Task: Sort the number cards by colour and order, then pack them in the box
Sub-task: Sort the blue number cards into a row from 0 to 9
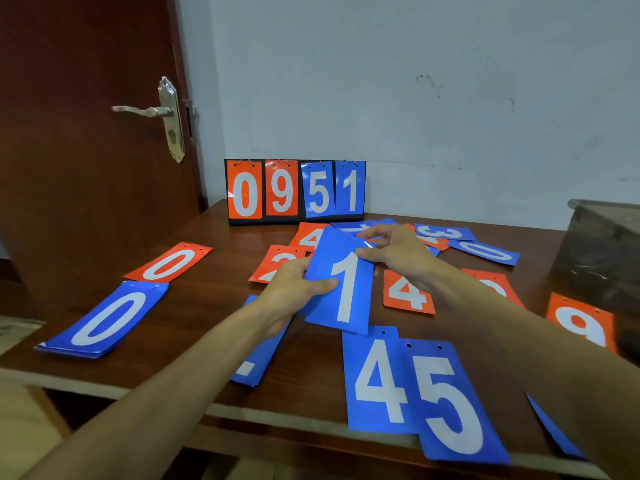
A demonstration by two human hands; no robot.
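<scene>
While the left hand and right hand pinched the blue 1 above the table, sorting looked barely begun: one blue pile sat left, most cards lay mixed, none packed.

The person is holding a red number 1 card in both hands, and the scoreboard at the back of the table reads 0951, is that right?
Not quite. The head view shows the number 1 card is blue, not red. The rest stands: the left hand and the right hand both hold it, and the scoreboard at the back of the table reads 0951.
</scene>
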